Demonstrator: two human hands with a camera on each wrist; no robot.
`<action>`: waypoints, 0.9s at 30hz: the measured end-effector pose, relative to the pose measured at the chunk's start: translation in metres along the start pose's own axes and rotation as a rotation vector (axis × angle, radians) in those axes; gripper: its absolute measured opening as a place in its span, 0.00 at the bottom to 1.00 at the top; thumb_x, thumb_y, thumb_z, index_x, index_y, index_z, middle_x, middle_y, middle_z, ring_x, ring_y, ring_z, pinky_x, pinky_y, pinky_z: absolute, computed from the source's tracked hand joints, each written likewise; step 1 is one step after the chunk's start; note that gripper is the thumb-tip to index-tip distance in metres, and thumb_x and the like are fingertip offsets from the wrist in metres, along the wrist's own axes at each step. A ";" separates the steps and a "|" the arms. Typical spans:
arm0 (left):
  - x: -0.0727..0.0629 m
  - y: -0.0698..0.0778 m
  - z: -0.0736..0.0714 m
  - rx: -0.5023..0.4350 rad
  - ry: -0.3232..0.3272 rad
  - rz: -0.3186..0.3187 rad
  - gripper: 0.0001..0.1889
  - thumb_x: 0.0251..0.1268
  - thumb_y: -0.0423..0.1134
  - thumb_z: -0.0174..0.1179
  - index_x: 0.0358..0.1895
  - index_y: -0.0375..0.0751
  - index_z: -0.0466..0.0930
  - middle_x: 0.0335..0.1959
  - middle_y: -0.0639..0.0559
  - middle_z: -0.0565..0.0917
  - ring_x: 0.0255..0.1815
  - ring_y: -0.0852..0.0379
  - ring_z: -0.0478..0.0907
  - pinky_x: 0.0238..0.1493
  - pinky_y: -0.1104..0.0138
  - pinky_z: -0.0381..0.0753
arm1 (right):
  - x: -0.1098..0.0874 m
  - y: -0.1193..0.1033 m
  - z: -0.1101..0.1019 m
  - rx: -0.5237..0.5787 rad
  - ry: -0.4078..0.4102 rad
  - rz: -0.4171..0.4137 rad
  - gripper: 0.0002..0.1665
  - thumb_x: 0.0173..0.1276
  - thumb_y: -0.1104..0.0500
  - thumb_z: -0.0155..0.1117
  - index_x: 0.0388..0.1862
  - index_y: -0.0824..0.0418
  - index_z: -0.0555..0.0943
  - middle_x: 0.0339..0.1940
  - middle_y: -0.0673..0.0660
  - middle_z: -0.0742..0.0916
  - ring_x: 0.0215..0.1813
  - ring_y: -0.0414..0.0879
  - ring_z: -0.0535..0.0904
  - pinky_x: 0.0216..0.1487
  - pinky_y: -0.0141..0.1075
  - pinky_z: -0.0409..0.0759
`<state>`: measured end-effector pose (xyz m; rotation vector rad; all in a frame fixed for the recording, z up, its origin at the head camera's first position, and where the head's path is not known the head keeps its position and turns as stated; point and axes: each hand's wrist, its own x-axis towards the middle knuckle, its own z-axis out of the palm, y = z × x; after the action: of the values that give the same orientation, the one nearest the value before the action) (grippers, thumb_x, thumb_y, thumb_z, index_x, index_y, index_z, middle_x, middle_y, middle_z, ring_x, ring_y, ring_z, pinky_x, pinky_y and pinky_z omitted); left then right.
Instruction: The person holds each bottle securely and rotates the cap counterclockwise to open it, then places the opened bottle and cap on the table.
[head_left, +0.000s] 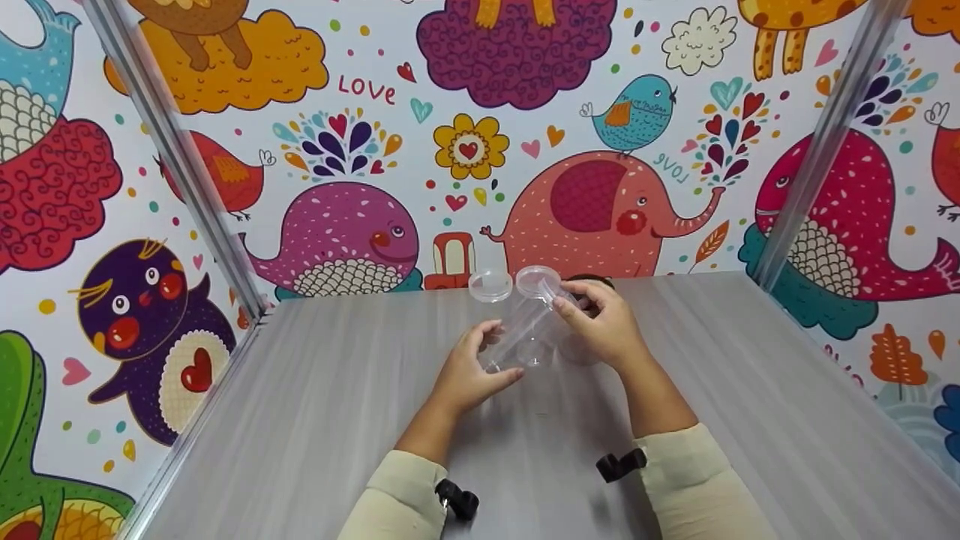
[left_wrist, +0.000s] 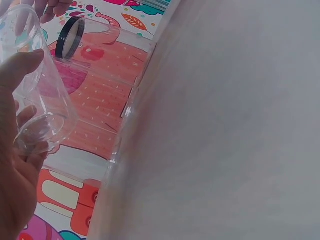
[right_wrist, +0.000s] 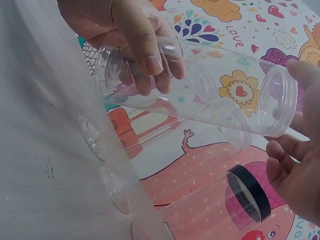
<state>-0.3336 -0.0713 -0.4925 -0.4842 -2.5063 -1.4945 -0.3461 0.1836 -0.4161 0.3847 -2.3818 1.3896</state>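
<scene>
A clear plastic jar is held tilted above the table, its bottom to the lower left and its lidless mouth to the upper right. My left hand grips it near the bottom, fingers and thumb around the wall. With thumb and fingers, my right hand holds the mouth end at its ribbed rim. The right wrist view shows the see-through jar lying sideways between both hands, with nothing visible inside. Behind it stand more clear jars, among them one with a black-rimmed lid, partly hidden by my right hand in the head view.
Close to the back wall, the upright jars stand on the grey table; one has an open rim. Printed cartoon panels enclose the back and sides, with metal posts at the corners. Black clips sit on both sleeves.
</scene>
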 end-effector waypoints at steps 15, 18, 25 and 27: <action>0.001 -0.001 -0.001 -0.001 -0.009 0.006 0.45 0.54 0.58 0.81 0.75 0.57 0.71 0.69 0.52 0.81 0.72 0.47 0.79 0.73 0.46 0.81 | -0.003 0.001 -0.002 0.135 -0.075 -0.030 0.24 0.78 0.60 0.61 0.70 0.49 0.84 0.77 0.53 0.82 0.77 0.55 0.77 0.76 0.57 0.79; 0.001 -0.002 0.000 -0.013 -0.012 0.009 0.45 0.54 0.57 0.82 0.75 0.56 0.71 0.70 0.50 0.81 0.72 0.48 0.79 0.74 0.46 0.81 | -0.004 0.001 -0.002 0.148 -0.085 -0.029 0.27 0.76 0.63 0.58 0.70 0.48 0.84 0.78 0.52 0.81 0.78 0.56 0.75 0.75 0.59 0.80; 0.002 -0.003 0.001 -0.028 -0.012 0.010 0.44 0.54 0.55 0.82 0.75 0.56 0.71 0.70 0.49 0.81 0.72 0.49 0.79 0.73 0.46 0.81 | -0.002 0.000 -0.002 0.149 -0.089 -0.032 0.27 0.74 0.64 0.57 0.69 0.49 0.84 0.77 0.52 0.81 0.78 0.55 0.73 0.71 0.53 0.81; 0.002 -0.003 0.001 -0.024 -0.012 0.012 0.44 0.54 0.55 0.82 0.75 0.56 0.71 0.70 0.48 0.81 0.72 0.49 0.79 0.73 0.46 0.81 | -0.002 0.000 -0.002 0.135 -0.085 -0.040 0.25 0.76 0.62 0.59 0.68 0.50 0.84 0.76 0.52 0.81 0.76 0.53 0.75 0.70 0.48 0.81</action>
<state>-0.3363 -0.0716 -0.4950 -0.5126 -2.4935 -1.5231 -0.3444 0.1855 -0.4163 0.5346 -2.3394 1.5495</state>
